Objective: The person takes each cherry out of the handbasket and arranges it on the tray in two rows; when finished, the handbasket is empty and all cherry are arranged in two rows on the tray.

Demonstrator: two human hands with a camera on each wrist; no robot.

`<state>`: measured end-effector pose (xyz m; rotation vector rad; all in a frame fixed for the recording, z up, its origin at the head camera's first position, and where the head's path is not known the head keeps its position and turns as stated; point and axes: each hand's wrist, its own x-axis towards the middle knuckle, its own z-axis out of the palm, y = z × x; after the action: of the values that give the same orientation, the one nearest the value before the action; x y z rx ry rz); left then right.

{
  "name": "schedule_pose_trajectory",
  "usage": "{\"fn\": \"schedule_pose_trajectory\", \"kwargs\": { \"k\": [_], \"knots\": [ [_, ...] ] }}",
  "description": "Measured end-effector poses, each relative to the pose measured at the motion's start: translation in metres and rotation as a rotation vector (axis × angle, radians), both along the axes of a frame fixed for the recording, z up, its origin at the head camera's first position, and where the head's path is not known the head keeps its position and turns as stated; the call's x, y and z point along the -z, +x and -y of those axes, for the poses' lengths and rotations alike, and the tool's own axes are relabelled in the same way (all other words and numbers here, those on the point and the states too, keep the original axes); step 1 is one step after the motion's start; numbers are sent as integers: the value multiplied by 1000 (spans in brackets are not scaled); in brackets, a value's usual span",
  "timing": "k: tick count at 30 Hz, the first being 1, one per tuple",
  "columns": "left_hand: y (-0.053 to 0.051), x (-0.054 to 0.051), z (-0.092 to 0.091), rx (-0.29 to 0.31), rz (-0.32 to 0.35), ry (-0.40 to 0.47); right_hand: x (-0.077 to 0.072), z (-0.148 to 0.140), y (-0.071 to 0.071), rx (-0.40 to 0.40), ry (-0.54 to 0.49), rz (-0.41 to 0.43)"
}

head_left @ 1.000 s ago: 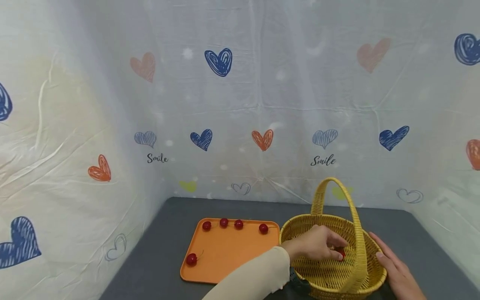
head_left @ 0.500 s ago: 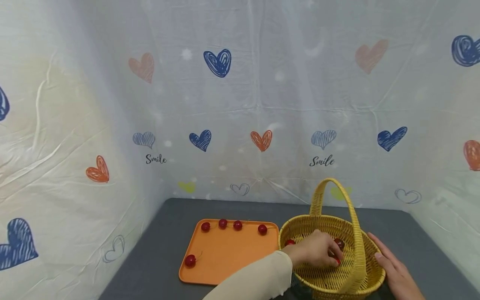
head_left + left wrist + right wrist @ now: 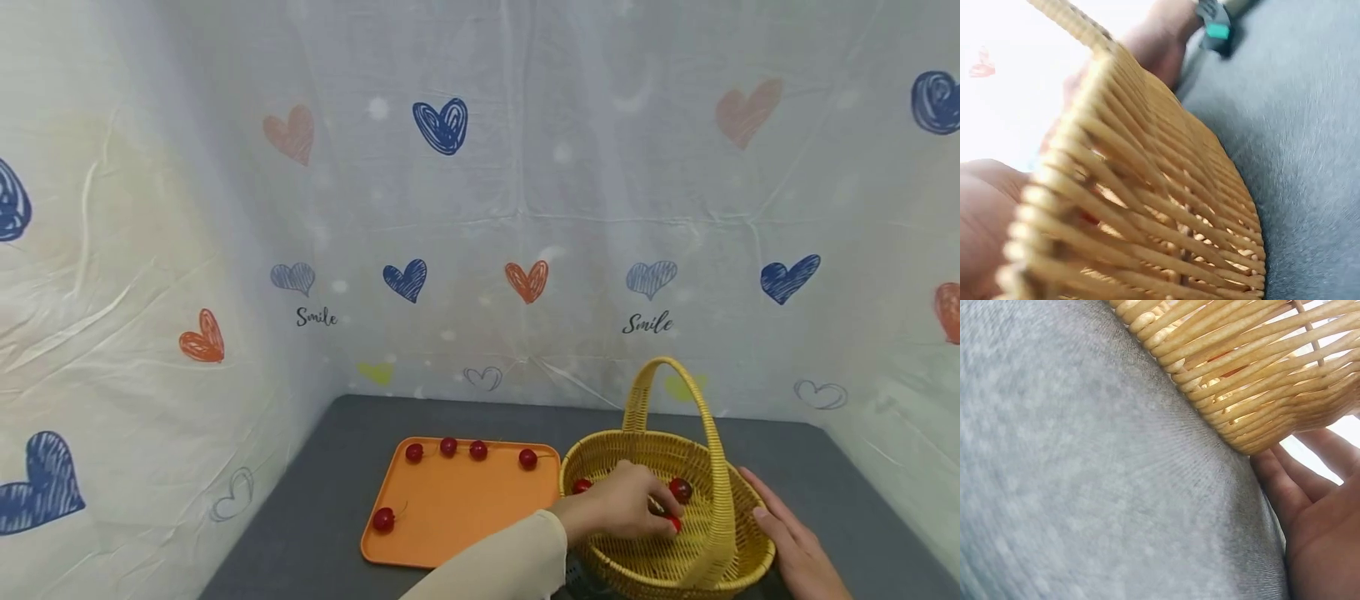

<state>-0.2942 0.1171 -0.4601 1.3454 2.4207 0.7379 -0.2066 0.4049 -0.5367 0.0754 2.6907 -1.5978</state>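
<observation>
My left hand (image 3: 637, 500) reaches down inside the yellow wicker basket (image 3: 645, 439) and pinches a cherry (image 3: 676, 523), mostly hidden by the fingers. Another dark cherry (image 3: 680, 490) lies just past the fingertips, and a third cherry (image 3: 582, 485) sits by the basket's left wall. On the basket's right side my right hand (image 3: 795, 542) rests with its thumb at the rim and straight fingers along the outer wall. From the right wrist view, the fingers (image 3: 1294, 481) touch the weave from outside. In the left wrist view the weave hides what the hand holds.
An orange tray (image 3: 465, 500) lies left of the basket, with several cherries on it, one cherry (image 3: 383, 520) near its left edge. The basket's tall handle (image 3: 712, 442) arches over it. A grey table (image 3: 315, 500) meets a curtain printed with hearts.
My left hand has moved slightly toward me and left inside the basket, still pinching the cherry. The dark cherry and the one by the left wall have come into view. The right hand keeps its place.
</observation>
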Motion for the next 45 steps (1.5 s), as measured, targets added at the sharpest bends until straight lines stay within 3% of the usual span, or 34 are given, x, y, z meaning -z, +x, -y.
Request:
{"fn": "schedule_pose_trajectory", "kwargs": {
  "k": [7, 12, 15, 21, 24, 31, 35, 40, 45],
  "knots": [
    [18, -12, 32, -69, 311, 282, -6, 2, 1, -7, 58, -1],
    [28, -16, 58, -123, 441, 470, -11, 6, 3, -2, 83, -6],
    [31, -15, 75, -117, 493, 538, -10, 6, 4, 4, 82, -5],
    [36, -10, 112, -37, 544, 639, -3, 4, 3, 2, 39, -8],
    [39, -5, 131, -31, 552, 700, -1, 2, 1, -2, 36, -5],
    [50, 1, 179, -160, 575, 711, 1, 0, 1, -24, -19, -6],
    [54, 1, 206, -243, 577, 684, 2, -1, 2, -16, 10, -19],
    [56, 3, 239, -322, 580, 672, 1, 0, 4, -11, 22, -40],
    [55, 8, 270, -384, 541, 683, 0, 2, 4, -20, 26, -29]
  ]
}}
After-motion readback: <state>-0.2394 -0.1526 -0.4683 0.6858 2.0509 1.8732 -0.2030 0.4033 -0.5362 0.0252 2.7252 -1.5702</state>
